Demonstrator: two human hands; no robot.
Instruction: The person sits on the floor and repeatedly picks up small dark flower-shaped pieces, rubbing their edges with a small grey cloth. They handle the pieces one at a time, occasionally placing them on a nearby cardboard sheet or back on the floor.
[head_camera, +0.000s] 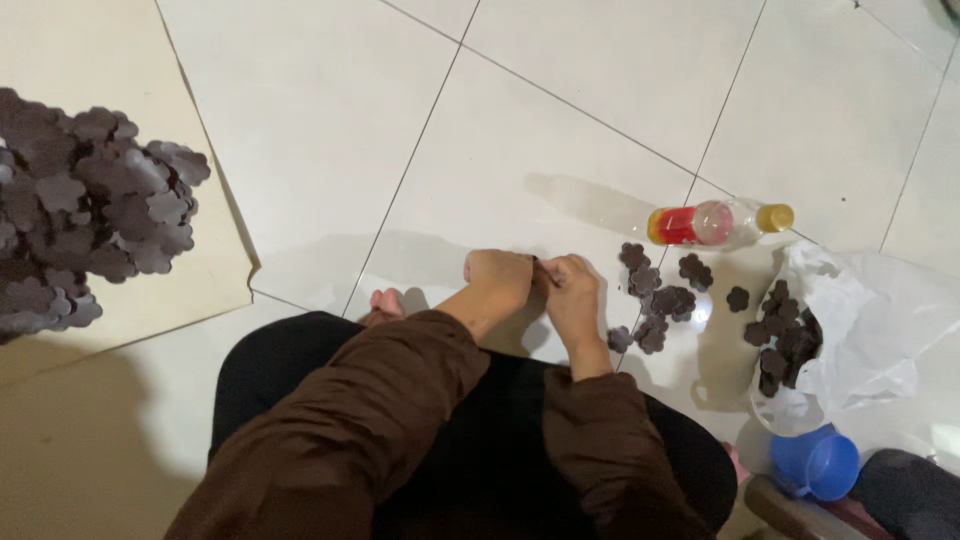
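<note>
Dark brown flower-shaped piece (540, 264): a thin, flat, scalloped cutout, pinched between the fingertips of the left hand (500, 282) and the right hand (572, 290), which meet at the centre of the frame above the white floor tiles. Only its small dark edge shows between the fingers; the rest is hidden.

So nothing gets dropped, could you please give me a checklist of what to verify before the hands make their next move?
1. Left hand and right hand meet on a small piece: ok.
2. Grip on that piece: cannot tell, fingers hide it.
3. Loose flower cutouts lie beside the right hand: ok.
4. White bag open, cutouts inside: ok.
5. Bottle lying on its side, capped: ok.
</note>
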